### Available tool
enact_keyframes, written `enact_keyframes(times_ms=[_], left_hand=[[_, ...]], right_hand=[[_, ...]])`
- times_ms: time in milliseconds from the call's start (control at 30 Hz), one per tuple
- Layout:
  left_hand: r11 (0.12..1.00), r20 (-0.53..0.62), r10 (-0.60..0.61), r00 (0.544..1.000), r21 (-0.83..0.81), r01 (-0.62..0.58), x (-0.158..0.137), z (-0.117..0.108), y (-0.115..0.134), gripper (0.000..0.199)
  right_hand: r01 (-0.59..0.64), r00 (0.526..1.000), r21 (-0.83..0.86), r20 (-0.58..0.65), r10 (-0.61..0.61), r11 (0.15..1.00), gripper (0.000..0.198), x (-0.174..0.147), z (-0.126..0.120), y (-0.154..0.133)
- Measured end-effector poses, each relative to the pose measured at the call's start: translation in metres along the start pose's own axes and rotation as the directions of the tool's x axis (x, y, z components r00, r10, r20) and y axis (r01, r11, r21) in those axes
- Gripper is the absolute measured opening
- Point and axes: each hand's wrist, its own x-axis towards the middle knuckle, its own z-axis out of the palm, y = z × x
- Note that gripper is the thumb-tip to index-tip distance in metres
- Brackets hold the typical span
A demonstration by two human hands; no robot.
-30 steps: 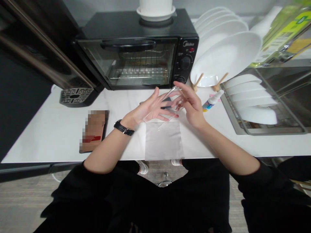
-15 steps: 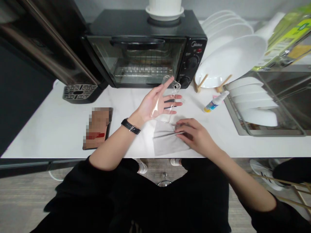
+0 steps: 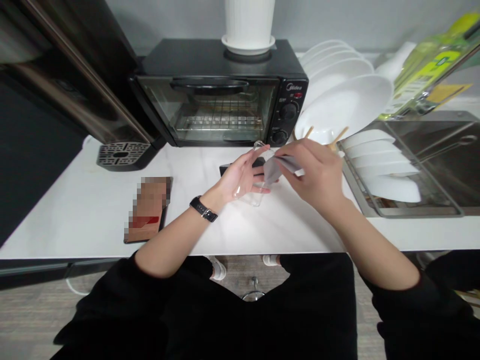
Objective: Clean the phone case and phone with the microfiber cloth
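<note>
A clear phone case (image 3: 255, 199) rests in my left hand (image 3: 236, 180), palm up and fingers spread behind the transparent plastic. My right hand (image 3: 317, 172) pinches a folded grey cloth (image 3: 272, 171) between thumb and fingers. The cloth's lower end hangs over the case and the left fingertips; whether it touches the case I cannot tell. Behind my left hand, a flat dark object (image 3: 224, 169) lies on the white counter (image 3: 240, 230), mostly covered by the hand.
A black toaster oven (image 3: 217, 112) stands behind my hands, with a white pot (image 3: 249, 25) on top. White plates (image 3: 348, 105) stand at the right, beside a sink rack (image 3: 365, 200) holding bowls. Leftward are a partly blurred flat item (image 3: 150, 210) and a drip tray (image 3: 122, 154).
My right hand has lifted the grey cloth off the counter and brought it up to the phone case. It now covers the small spray bottle. The view has tilted up slightly.
</note>
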Motion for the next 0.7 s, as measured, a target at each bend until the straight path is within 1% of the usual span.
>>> enact_keyframes(times_ms=[67, 100, 167, 233, 333, 467, 533, 600, 700], left_hand=[[0.998, -0.018, 0.007, 1.000, -0.057, -0.008, 0.000, 0.000, -0.001, 0.060], [0.995, -0.038, 0.025, 0.999, -0.096, -0.029, 0.000, 0.001, -0.001, 0.056], [0.982, -0.090, 0.066, 0.994, -0.171, -0.081, -0.002, 0.004, -0.001, 0.050], [0.966, -0.122, 0.099, 0.988, -0.228, -0.125, -0.004, 0.008, 0.001, 0.047], [0.939, -0.119, 0.117, 0.986, -0.310, -0.149, -0.007, 0.014, 0.004, 0.046], [0.919, -0.160, 0.087, 0.983, -0.369, -0.141, -0.007, 0.018, 0.003, 0.048], [0.922, -0.145, 0.076, 0.986, -0.367, -0.125, -0.005, 0.016, 0.000, 0.048], [0.936, -0.101, 0.059, 0.993, -0.339, -0.090, -0.002, 0.013, -0.004, 0.047], [0.966, -0.057, 0.011, 0.998, -0.258, -0.026, 0.000, 0.008, -0.009, 0.045]], right_hand=[[0.073, 0.992, 0.082, 0.097, -0.081, 0.994, 0.010, 0.002, 0.023, 0.003], [0.069, 0.987, 0.146, 0.134, -0.089, 0.987, 0.013, 0.001, 0.033, 0.004], [0.099, 0.975, 0.301, 0.162, -0.154, 0.948, 0.020, -0.005, 0.049, 0.009], [0.110, 0.973, 0.381, 0.149, -0.179, 0.918, 0.020, -0.011, 0.056, 0.014], [0.108, 0.979, 0.367, 0.123, -0.163, 0.924, 0.022, -0.016, 0.059, 0.020], [0.096, 0.982, 0.349, 0.121, -0.146, 0.932, 0.027, -0.019, 0.065, 0.020], [0.076, 0.985, 0.332, 0.120, -0.122, 0.940, 0.025, -0.021, 0.068, 0.019], [0.038, 0.992, 0.308, 0.101, -0.073, 0.951, 0.026, -0.023, 0.071, 0.020], [-0.040, 0.999, 0.246, -0.001, 0.041, 0.969, 0.028, -0.023, 0.071, 0.028]])
